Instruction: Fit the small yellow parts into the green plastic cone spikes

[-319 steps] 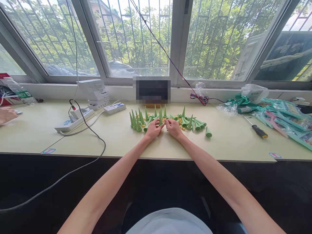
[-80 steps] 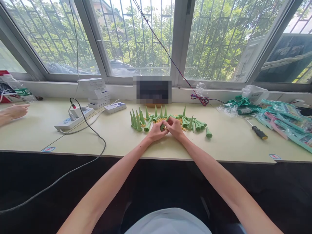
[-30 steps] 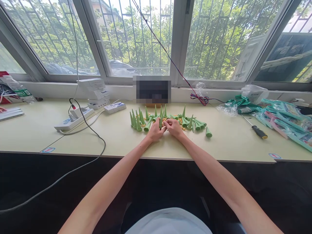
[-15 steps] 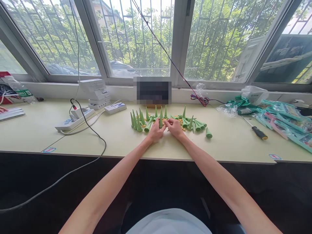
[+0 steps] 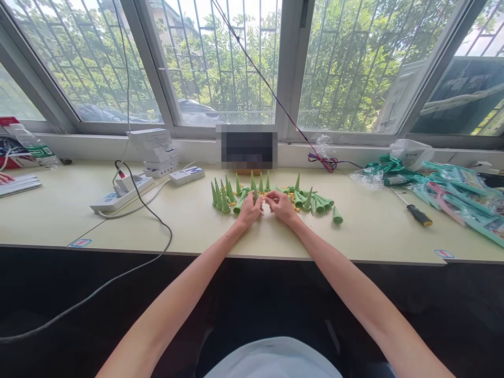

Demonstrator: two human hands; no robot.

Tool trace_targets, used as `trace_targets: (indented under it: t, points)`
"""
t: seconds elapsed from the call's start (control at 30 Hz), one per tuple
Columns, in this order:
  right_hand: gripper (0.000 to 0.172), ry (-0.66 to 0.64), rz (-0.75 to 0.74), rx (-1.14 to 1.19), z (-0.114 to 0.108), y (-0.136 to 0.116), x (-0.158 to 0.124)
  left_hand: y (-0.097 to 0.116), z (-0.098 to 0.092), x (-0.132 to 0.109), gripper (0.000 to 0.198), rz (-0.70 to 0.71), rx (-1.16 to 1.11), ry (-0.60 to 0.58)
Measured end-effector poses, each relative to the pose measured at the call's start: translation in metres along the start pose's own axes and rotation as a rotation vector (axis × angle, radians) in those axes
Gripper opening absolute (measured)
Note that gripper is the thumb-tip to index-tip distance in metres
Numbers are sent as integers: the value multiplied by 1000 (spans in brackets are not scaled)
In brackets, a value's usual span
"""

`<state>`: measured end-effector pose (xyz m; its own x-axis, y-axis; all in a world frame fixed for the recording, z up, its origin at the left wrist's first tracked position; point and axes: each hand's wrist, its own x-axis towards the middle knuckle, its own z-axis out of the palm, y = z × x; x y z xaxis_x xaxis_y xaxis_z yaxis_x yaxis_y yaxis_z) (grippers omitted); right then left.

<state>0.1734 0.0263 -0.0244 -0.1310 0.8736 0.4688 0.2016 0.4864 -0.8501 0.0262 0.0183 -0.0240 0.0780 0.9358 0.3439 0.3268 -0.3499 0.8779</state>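
Note:
My left hand (image 5: pixel 250 209) is closed around a slim green cone (image 5: pixel 255 192), its tip pointing up between thumb and fingers. My right hand (image 5: pixel 281 207) is just to the right, fingertips pinched together over small yellow-orange pieces (image 5: pixel 292 197); whatever it may hold is too small to make out. A narrow gap separates the two hands. Several upright green cones (image 5: pixel 224 201) stand to the left and behind the hands. More green cones lie on their sides at the right, with one loose cone (image 5: pixel 337 215) at the outer end.
A power strip (image 5: pixel 122 194) with a dark cable and stacked white boxes (image 5: pixel 157 152) sit on the table at left. To the right lie a screwdriver (image 5: pixel 419 214) and plastic-wrapped teal items (image 5: pixel 464 194). A blurred dark block (image 5: pixel 247 149) stands at the back. At far left another person's fingers (image 5: pixel 5 177) show.
My left hand has shifted slightly and tilted, with its cone now lower and farther left. A gap has opened between the hands. My right hand has hardly moved.

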Motion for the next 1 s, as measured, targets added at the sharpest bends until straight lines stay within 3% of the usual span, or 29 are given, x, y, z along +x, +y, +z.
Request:
trace_targets:
  t: [0.23,0.5,1.0]
  points:
    - [20,67,12,20,-1,0,0,2,0,-2,53,-59,3,5]
    - [19,74,37,-55,-3,1,0,-1,-1,-2,53,-12,-65,-103]
    - [15,36,18,-221,-7,4,1,-6,-3,-2,53,12,-70,-107]
